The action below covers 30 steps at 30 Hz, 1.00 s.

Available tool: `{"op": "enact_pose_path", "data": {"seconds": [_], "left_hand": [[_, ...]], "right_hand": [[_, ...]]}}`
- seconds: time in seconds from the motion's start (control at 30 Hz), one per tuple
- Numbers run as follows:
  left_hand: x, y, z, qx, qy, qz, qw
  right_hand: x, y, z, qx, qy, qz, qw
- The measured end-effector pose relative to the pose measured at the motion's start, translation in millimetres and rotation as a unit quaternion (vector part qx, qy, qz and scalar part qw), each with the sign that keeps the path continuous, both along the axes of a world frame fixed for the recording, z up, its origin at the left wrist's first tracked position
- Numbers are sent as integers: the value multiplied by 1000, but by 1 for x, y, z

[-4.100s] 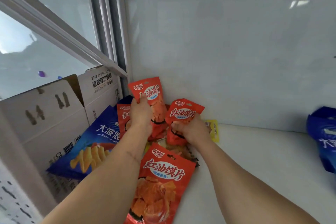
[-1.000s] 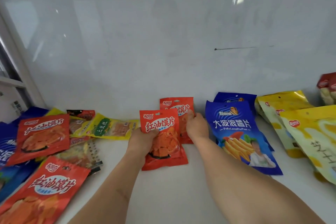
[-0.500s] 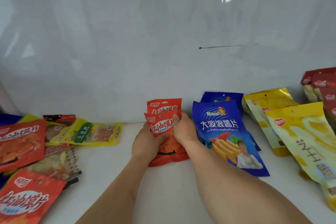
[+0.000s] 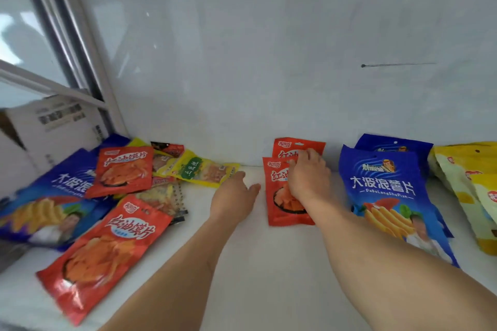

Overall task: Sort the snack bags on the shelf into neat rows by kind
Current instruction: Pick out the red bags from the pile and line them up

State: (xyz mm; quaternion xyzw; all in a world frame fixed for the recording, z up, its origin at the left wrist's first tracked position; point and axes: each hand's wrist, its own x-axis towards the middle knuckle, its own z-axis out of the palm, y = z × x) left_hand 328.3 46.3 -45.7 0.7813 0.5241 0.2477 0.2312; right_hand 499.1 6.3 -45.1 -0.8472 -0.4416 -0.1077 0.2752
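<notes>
Two red bags (image 4: 287,204) stand in a short row under the right hand (image 4: 309,177), whose fingers lie flat on top, not pinching. The left hand (image 4: 234,197) is open and empty, just beside them. If the right hand lifts fast, they may tip toward the blue bag (image 4: 384,191).

Bright, even light; glare on the glossy back wall (image 4: 269,48); blurred, warped edges.

Right hand (image 4: 306,179) rests on two stacked red bags (image 4: 285,212); left hand (image 4: 232,197) hovers empty beside them.
</notes>
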Motion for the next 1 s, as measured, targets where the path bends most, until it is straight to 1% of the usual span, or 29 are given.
{"op": "enact_pose_path", "data": {"seconds": [0.13, 0.2, 0.37, 0.43, 0.57, 0.67, 0.8, 0.87, 1.0], "left_hand": [[-48, -5, 10, 80, 76, 36, 993], [-73, -6, 15, 105, 99, 49, 988], [-134, -5, 27, 116, 103, 96, 983], [-158, -3, 29, 117, 102, 115, 981], [-204, 7, 22, 97, 117, 136, 979], [-234, 17, 16, 65, 168, 118, 977], [-259, 30, 10, 23, 211, 86, 973], [-265, 34, 5, 35, 212, 76, 974], [-269, 40, -3, 65, 221, 86, 969]], "right_hand": [[-42, 16, 3, 13, -54, 92, 994], [-67, 23, 3, 13, -62, 134, 989], [-123, 37, 4, -7, -54, 208, 977], [-146, 45, 10, -3, -37, 227, 973], [-199, 69, 16, -20, 3, 250, 968], [-235, 89, 19, -15, 74, 268, 960], [-273, 113, 24, 13, 121, 277, 953], [-286, 125, 24, 2, 133, 270, 954], [-299, 144, 25, -54, 135, 233, 961]]}}
